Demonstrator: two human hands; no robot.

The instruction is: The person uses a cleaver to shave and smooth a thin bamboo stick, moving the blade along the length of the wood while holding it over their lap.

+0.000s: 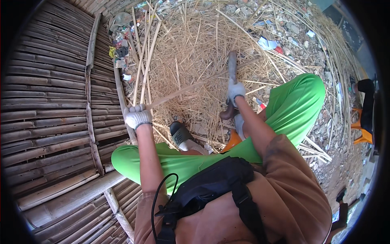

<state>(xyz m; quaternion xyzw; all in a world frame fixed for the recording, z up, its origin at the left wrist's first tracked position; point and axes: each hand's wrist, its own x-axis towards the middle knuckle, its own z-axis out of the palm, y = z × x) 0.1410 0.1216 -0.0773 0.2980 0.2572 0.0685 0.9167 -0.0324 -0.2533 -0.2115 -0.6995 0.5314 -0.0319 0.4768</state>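
My left hand point(138, 116), in a white knit glove, is closed around the near end of a long, flat bamboo strip point(183, 89). The strip slants up to the right across the straw and meets a long tool point(232, 67). That tool, in my gloved right hand point(235, 92), has a straight grey-brown upper part and a dark curved butt below the fist; it looks like a knife with a bent handle. Whether its edge touches the strip I cannot tell. Both hands are beyond my knees in green trousers point(294, 105).
Bamboo shavings point(191, 44) cover the ground ahead. A slatted bamboo wall or platform point(44, 110) stands close on my left. Loose bamboo strips point(148, 57) lie past my left hand. Rubble and litter point(268, 44) spread at right, with an orange stool point(362, 128) beside another person.
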